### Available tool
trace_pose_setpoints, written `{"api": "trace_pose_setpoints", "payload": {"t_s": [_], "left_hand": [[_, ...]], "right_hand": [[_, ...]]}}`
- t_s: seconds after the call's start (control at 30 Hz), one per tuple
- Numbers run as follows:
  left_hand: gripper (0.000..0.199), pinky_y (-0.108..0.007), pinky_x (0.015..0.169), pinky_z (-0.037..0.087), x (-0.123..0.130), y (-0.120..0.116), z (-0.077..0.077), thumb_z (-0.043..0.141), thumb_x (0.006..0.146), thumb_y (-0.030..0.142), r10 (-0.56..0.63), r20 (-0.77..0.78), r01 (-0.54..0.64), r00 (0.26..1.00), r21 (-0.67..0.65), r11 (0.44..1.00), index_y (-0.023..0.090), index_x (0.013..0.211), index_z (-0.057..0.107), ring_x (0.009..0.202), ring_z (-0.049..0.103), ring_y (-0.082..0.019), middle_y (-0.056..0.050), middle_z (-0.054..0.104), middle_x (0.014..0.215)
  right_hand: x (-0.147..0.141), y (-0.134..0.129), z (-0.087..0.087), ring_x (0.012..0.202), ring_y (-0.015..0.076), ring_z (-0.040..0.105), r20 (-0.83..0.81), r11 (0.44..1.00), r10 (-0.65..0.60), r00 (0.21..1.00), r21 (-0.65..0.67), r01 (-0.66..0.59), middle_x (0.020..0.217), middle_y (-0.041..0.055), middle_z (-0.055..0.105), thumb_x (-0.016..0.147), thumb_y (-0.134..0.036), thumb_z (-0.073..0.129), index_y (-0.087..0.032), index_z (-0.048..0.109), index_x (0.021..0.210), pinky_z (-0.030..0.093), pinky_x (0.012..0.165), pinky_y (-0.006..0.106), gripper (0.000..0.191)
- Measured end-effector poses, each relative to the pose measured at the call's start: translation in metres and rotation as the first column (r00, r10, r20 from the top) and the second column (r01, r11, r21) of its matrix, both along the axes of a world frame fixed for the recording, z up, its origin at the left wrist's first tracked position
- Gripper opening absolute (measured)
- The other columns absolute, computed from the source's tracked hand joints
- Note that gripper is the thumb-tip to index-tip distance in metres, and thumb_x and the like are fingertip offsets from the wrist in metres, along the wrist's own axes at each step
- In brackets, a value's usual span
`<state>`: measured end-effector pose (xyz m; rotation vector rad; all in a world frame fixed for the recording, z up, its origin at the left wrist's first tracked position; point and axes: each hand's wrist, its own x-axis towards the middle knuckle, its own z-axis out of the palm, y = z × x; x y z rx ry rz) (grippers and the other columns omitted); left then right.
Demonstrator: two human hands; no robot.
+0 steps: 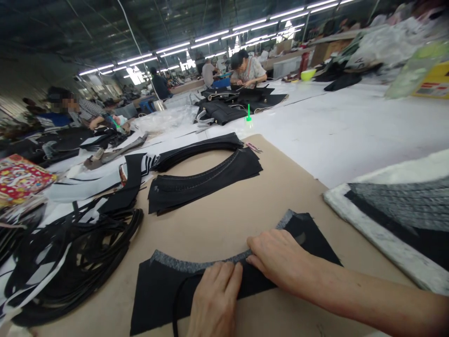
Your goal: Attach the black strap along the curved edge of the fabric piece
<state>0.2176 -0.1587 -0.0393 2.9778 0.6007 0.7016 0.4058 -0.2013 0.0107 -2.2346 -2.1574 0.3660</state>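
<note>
A black curved panel (154, 295), seemingly fabric, lies on the brown board, its concave edge lined with a fuzzy grey band (175, 262). My left hand (217, 295) presses on its middle, fingers together, over a thin black strip (176, 299). That strip loops from beneath the fingers toward the near side. Close by on the right, my right hand (277, 255) has its fingers curled at the panel's curved edge, thumb and fingertips closed there. What lies under the fingertips is mostly hidden.
Stacked black curved pieces (206, 182) lie farther up the brown board (294, 187), beside small pink snips (254, 148). Coiled black strips (105, 262) fill the left. Grey-and-black padded material (396, 210) sits right. Beyond are a green-tipped bottle (249, 119), black bags (224, 110) and co-workers.
</note>
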Motion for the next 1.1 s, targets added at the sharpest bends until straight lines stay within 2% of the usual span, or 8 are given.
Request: {"api": "trace_pose_setpoints", "payload": {"t_s": [0.07, 0.2, 0.3, 0.43, 0.57, 0.83, 1.03, 1.1], "left_hand": [[0.044, -0.030, 0.077, 0.050, -0.001, 0.000, -0.007, 0.032, 0.083, 0.000, -0.067, -0.013, 0.068, 0.998, 0.126, 0.990, 0.010, 0.116, 0.059, 0.088, 0.061, -0.020, -0.009, 0.067, 0.097], [0.042, -0.028, 0.082, 0.051, -0.003, 0.000, -0.016, 0.034, 0.087, 0.004, -0.059, -0.070, 0.073, 0.996, 0.207, 0.976, 0.008, 0.122, 0.057, 0.092, 0.061, -0.020, -0.009, 0.065, 0.098], [0.044, -0.027, 0.079, 0.051, -0.003, -0.002, -0.021, 0.036, 0.089, 0.005, -0.009, -0.077, 0.026, 0.997, 0.223, 0.974, 0.013, 0.127, 0.055, 0.089, 0.059, -0.019, -0.006, 0.063, 0.094], [0.050, -0.028, 0.077, 0.051, 0.002, -0.006, -0.023, 0.039, 0.087, 0.004, 0.073, -0.108, -0.048, 0.991, 0.217, 0.975, 0.021, 0.132, 0.053, 0.083, 0.057, -0.018, -0.005, 0.059, 0.088], [0.055, -0.028, 0.073, 0.050, 0.005, -0.005, -0.024, 0.042, 0.086, 0.005, 0.096, -0.139, -0.056, 0.986, 0.268, 0.962, 0.028, 0.134, 0.052, 0.080, 0.055, -0.018, -0.005, 0.056, 0.088], [0.050, -0.028, 0.073, 0.049, 0.005, -0.003, -0.025, 0.045, 0.087, 0.010, 0.095, -0.124, -0.055, 0.988, 0.290, 0.955, 0.029, 0.132, 0.053, 0.080, 0.055, -0.018, -0.005, 0.055, 0.090], [0.038, -0.031, 0.078, 0.048, 0.014, -0.004, -0.034, 0.038, 0.091, 0.013, 0.033, -0.036, -0.022, 0.999, 0.255, 0.967, 0.021, 0.121, 0.061, 0.092, 0.059, -0.021, -0.009, 0.062, 0.101], [0.038, -0.030, 0.075, 0.047, 0.021, -0.004, -0.035, 0.034, 0.090, 0.008, 0.002, 0.023, -0.008, 1.000, 0.265, 0.964, 0.017, 0.111, 0.065, 0.088, 0.059, -0.020, -0.009, 0.063, 0.097]], "right_hand": [[0.003, 0.001, 0.003, 0.079, 0.0229, 0.065, -0.011, 0.998, -0.024, 1.000, -0.058, 0.023, 0.078, 0.0092, 0.066, 0.090, -0.027, 0.058, -0.016, 0.065, 0.084, 0.042, 0.068, 0.028, 0.015], [0.026, 0.005, 0.010, 0.078, 0.0255, 0.065, -0.037, 0.991, -0.053, 0.998, -0.127, 0.047, 0.078, 0.0089, 0.068, 0.084, -0.039, 0.066, -0.016, 0.067, 0.083, 0.040, 0.064, 0.029, 0.022], [0.053, 0.005, 0.017, 0.073, 0.0238, 0.065, -0.071, 0.986, -0.050, 0.996, -0.163, 0.038, 0.073, 0.0052, 0.068, 0.083, -0.041, 0.065, -0.019, 0.067, 0.079, 0.036, 0.059, 0.027, 0.022], [0.076, 0.002, 0.024, 0.074, 0.0221, 0.063, -0.109, 0.980, -0.016, 0.994, -0.199, -0.006, 0.075, 0.0039, 0.068, 0.086, -0.030, 0.058, -0.021, 0.067, 0.079, 0.032, 0.059, 0.027, 0.014], [0.077, 0.003, 0.026, 0.077, 0.0228, 0.063, -0.087, 0.975, -0.013, 0.996, -0.221, -0.006, 0.075, 0.0047, 0.068, 0.085, -0.024, 0.056, -0.021, 0.068, 0.078, 0.034, 0.061, 0.027, 0.015], [0.067, 0.006, 0.021, 0.074, 0.0244, 0.065, -0.029, 0.979, -0.038, 0.999, -0.200, 0.032, 0.073, 0.0072, 0.069, 0.082, -0.019, 0.057, -0.018, 0.071, 0.077, 0.038, 0.063, 0.029, 0.015], [0.067, 0.006, 0.018, 0.078, 0.0258, 0.066, -0.004, 0.981, -0.064, 0.998, -0.185, 0.062, 0.073, 0.0086, 0.069, 0.081, -0.022, 0.061, -0.016, 0.070, 0.078, 0.040, 0.071, 0.032, 0.011], [0.070, 0.007, 0.016, 0.079, 0.0271, 0.066, 0.000, 0.979, -0.097, 0.995, -0.178, 0.095, 0.072, 0.0089, 0.068, 0.079, -0.028, 0.066, -0.015, 0.070, 0.079, 0.041, 0.073, 0.033, 0.014]]}}
